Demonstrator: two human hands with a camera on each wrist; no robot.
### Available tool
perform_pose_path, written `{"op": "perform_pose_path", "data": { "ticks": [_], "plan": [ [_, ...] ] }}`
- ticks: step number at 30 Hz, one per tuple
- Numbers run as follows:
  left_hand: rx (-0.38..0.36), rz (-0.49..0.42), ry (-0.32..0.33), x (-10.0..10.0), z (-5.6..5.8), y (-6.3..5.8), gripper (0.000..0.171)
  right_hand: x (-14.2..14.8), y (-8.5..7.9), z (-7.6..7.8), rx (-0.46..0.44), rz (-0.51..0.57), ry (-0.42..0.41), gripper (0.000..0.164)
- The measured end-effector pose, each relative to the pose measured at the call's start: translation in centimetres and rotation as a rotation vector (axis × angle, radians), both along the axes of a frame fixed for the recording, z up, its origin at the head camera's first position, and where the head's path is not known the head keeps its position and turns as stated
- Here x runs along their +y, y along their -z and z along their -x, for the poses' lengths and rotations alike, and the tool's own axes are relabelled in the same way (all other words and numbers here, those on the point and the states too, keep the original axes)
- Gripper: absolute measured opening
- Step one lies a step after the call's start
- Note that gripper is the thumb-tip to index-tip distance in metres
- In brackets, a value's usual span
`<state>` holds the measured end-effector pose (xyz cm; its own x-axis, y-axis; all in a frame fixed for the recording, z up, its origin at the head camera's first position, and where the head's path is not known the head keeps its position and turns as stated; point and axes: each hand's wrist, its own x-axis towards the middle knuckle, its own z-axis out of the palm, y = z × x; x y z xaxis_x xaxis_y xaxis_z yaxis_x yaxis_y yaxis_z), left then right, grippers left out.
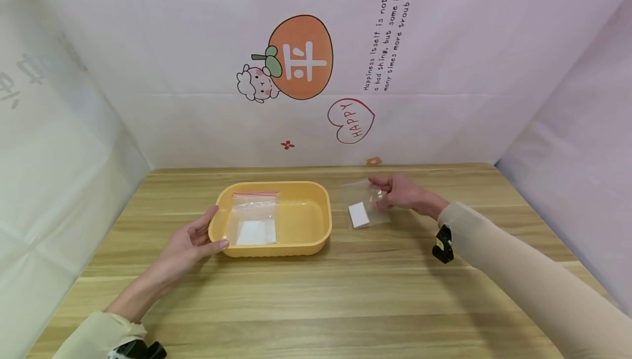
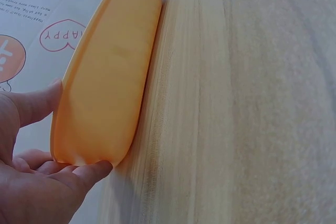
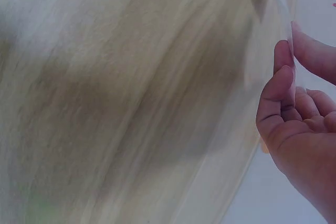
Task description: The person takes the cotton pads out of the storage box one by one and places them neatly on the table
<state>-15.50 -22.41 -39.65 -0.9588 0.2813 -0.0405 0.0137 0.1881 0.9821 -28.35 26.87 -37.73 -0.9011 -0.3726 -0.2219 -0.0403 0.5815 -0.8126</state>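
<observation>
A yellow plastic basin (image 1: 306, 222) with rounded corners stands on the wooden table. My left hand (image 1: 190, 243) grips its left end, thumb at the near rim and fingers around the end wall; in the left wrist view the fingertips (image 2: 100, 170) press against the outer wall. Inside the basin, on the left, lies a clear zip bag (image 1: 255, 211) with a red seal strip and white contents. To the right of the basin, my right hand (image 1: 402, 193) pinches another clear zip bag (image 1: 355, 194) by its right side. A small white rectangular piece (image 1: 359, 215) sits low in that bag.
The wood-grain table (image 1: 316, 304) reaches back to a white printed cloth (image 1: 197, 73). More cloth hangs along the left side (image 1: 59, 156) and right side (image 1: 573, 156). A black wrist device (image 1: 443, 245) is worn at the right sleeve.
</observation>
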Motion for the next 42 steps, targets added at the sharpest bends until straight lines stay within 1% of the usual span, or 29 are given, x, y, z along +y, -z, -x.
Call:
{"op": "perform_pose_path", "data": {
  "ticks": [8, 13, 18, 24, 28, 32, 36, 42],
  "plan": [
    [-0.003, -0.001, -0.002, 0.0, -0.1, 0.0, 0.095, -0.4, 0.5, -0.3, 0.101, -0.084, -0.014, 0.079],
    [-0.007, 0.008, -0.007, -0.1, 0.0, -0.1, 0.096, -0.7, 0.6, -0.3, 0.131, -0.108, 0.003, 0.08],
    [-0.009, 0.015, -0.009, -0.1, 0.0, -0.2, 0.096, -1.0, 0.7, -0.2, 0.169, -0.162, 0.019, 0.08],
    [-0.011, 0.017, -0.009, -0.1, 0.0, -0.1, 0.095, -1.3, 1.2, -0.3, 0.175, -0.209, 0.075, 0.082],
    [-0.013, 0.016, -0.008, -0.2, 0.0, -0.1, 0.096, -1.6, 1.4, -0.4, 0.192, -0.258, 0.098, 0.085],
    [-0.013, 0.018, -0.006, -0.2, 0.1, 0.0, 0.096, -1.7, 1.8, -0.3, 0.212, -0.306, 0.102, 0.085],
    [-0.009, 0.014, -0.004, -0.1, 0.1, 0.0, 0.096, -1.7, 2.0, -0.2, 0.211, -0.329, 0.107, 0.084],
    [0.006, -0.003, 0.002, -0.1, 0.1, 0.2, 0.096, -1.9, 1.6, -0.3, 0.224, -0.361, 0.097, 0.086]
  ]
}}
